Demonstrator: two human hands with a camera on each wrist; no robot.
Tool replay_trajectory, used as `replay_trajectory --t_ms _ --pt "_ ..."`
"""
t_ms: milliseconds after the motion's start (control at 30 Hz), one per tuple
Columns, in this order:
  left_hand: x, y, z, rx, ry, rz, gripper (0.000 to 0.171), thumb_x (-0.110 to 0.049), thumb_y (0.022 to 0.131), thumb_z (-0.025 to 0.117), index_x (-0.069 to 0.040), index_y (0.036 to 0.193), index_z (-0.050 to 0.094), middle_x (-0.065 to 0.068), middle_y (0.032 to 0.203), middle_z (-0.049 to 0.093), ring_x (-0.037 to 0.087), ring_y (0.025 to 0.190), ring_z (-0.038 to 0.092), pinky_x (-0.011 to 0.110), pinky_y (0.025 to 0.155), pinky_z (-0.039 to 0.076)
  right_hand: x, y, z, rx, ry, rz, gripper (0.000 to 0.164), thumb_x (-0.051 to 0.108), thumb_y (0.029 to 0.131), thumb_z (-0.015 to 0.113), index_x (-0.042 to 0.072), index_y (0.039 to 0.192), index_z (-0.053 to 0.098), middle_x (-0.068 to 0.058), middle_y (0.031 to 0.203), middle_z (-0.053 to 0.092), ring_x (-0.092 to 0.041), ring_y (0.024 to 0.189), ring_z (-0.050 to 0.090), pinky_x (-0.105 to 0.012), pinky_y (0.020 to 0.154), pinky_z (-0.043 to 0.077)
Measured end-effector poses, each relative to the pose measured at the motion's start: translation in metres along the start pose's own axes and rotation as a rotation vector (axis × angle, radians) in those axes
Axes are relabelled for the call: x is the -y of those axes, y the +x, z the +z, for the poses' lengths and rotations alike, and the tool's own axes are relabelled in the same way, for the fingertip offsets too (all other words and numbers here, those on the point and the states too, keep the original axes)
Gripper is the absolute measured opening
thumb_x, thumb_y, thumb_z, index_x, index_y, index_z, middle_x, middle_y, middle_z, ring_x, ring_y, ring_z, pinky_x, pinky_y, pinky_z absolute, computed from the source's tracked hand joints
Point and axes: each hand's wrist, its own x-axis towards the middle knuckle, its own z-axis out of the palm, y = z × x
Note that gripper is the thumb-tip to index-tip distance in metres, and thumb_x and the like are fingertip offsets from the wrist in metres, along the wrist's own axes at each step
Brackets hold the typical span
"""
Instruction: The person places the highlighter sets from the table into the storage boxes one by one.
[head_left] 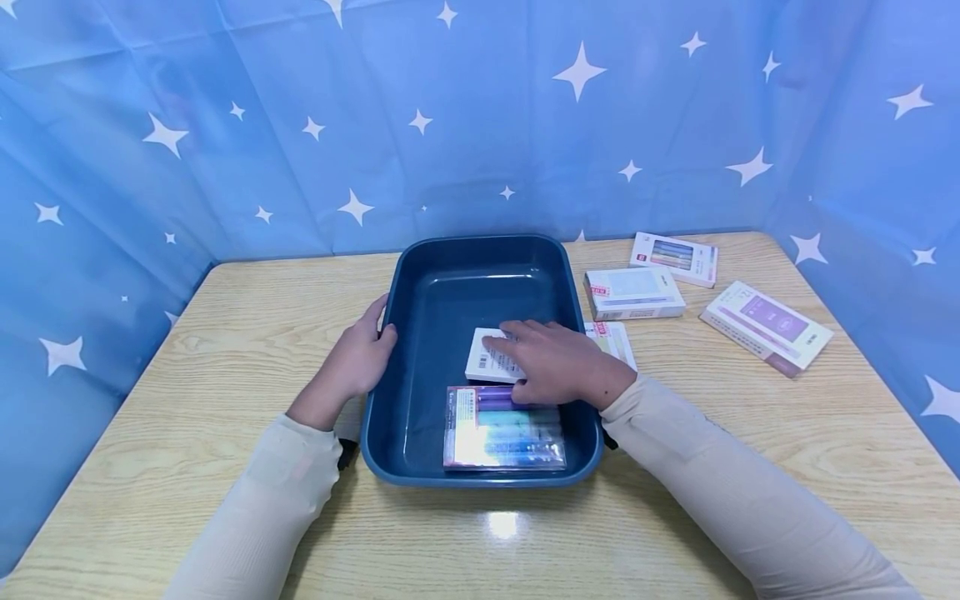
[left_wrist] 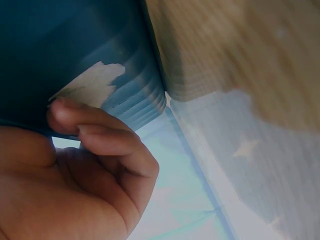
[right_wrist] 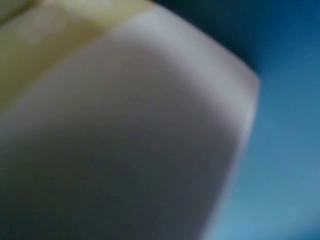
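A dark blue plastic bin (head_left: 427,350) stands on the wooden table. At its left side my left hand (head_left: 358,354) grips the rim; in the left wrist view the curled fingers (left_wrist: 120,145) lie against its outer wall. Inside the bin, my right hand (head_left: 558,362) reaches over a white box (head_left: 483,360) with barcode print, fingers across its top and thumb at its near edge. Part of that box is hidden under the hand. Nearer the front of the bin lies a clear pack of purple, green and blue markers (head_left: 502,429). The right wrist view is blurred by a close pale surface.
Right of the bin, a white box with a red label (head_left: 633,292) and a white box with a window (head_left: 675,257) lie close together. A white and purple box (head_left: 767,325) is farther right. Another box (head_left: 617,342) shows partly behind my right wrist. A blue star curtain (head_left: 465,150) hangs behind.
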Motion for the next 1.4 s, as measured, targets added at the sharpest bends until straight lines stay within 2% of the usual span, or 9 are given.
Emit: replay_trajectory --t_ms 300,900,1167,1400 --pt "-0.0001 -0.0002 -0.0002 0.003 0.000 -0.003 0.059 -0.030 0.108 0.030 -0.014 0.162 0.012 0.011 0.073 0.056 0.021 0.069 0.066 0.032 0.065 0.055 -0.0014 0.0001 -0.0010 -0.003 0.011 -0.010 0.069 0.031 0.089 0.062 0.021 0.154 0.041 -0.015 0.158 0.039 -0.036 0.142 0.043 -0.056 0.113 0.038" --pt "-0.0010 -0.0007 0.0003 0.006 -0.016 -0.008 0.058 -0.029 0.108 0.030 -0.018 0.162 0.011 0.009 0.070 0.054 0.021 0.065 0.065 0.031 0.062 0.054 -0.0006 0.0009 -0.0009 0.004 0.016 -0.008 0.070 0.030 0.087 0.067 0.022 0.153 0.044 -0.013 0.159 0.038 -0.034 0.142 0.041 -0.057 0.115 0.035" --pt "-0.0006 -0.0005 0.0001 0.004 -0.016 0.003 0.058 -0.029 0.108 0.030 -0.018 0.162 0.011 0.009 0.070 0.055 0.020 0.066 0.066 0.031 0.062 0.055 -0.0006 -0.0005 -0.0007 -0.011 0.008 -0.032 0.063 0.021 0.091 0.067 0.022 0.151 0.047 -0.011 0.157 0.042 -0.032 0.144 0.041 -0.055 0.115 0.037" --pt "-0.0006 -0.0005 0.0001 0.004 -0.014 0.002 0.058 -0.029 0.108 0.030 -0.017 0.162 0.012 0.008 0.068 0.054 0.020 0.064 0.065 0.031 0.063 0.054 -0.0006 -0.0017 0.0005 -0.032 0.005 -0.048 0.060 0.022 0.093 0.066 0.020 0.150 0.048 -0.013 0.156 0.043 -0.033 0.142 0.043 -0.055 0.113 0.039"
